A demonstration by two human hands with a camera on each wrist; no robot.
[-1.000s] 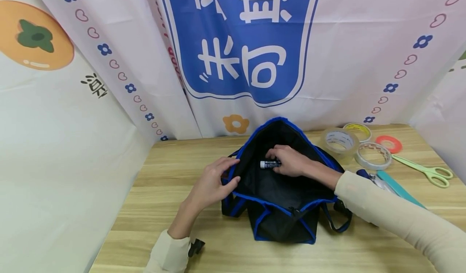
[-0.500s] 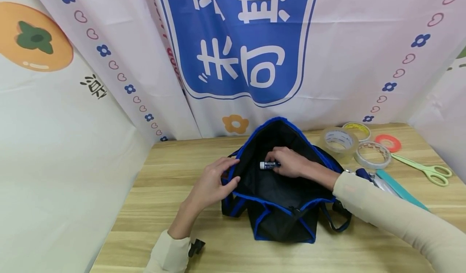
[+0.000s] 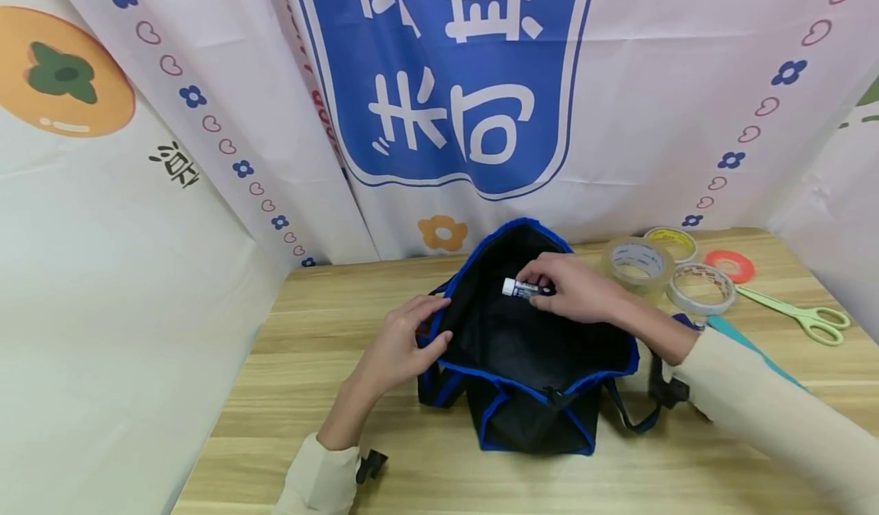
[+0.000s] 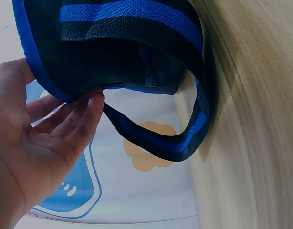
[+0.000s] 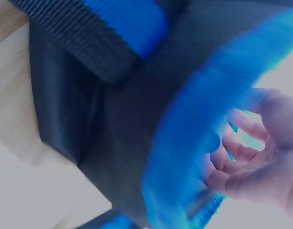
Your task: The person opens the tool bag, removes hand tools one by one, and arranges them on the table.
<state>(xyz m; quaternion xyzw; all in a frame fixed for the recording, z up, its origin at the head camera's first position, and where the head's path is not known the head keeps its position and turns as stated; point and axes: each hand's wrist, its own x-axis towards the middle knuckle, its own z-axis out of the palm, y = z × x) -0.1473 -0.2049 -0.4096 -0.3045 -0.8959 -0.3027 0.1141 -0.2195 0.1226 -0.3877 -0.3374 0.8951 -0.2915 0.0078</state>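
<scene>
A black bag with blue trim (image 3: 522,416) stands on the table with its mouth spread wide. My left hand (image 3: 401,339) holds the left rim, fingers and thumb apart along the blue edge. In the left wrist view, the left hand (image 4: 51,129) has its fingertips at the bag's edge, beside a blue-striped strap (image 4: 161,143). Over the bag's mouth my right hand (image 3: 573,286) pinches a small glue stick (image 3: 522,288), dark with a white end pointing left. In the right wrist view, the right hand (image 5: 256,148) is partly behind the blurred blue rim (image 5: 189,119).
To the right lie a wide clear tape roll (image 3: 639,265), a yellow-lined roll (image 3: 676,242), a white roll (image 3: 700,288) and a red roll (image 3: 731,266). Green scissors (image 3: 800,317) and a teal flat tool (image 3: 745,341) lie nearby. A printed cloth hangs behind the table.
My right hand has lifted the glue stick up and to the right from deep in the bag toward its mouth. The left hand has stayed at the rim.
</scene>
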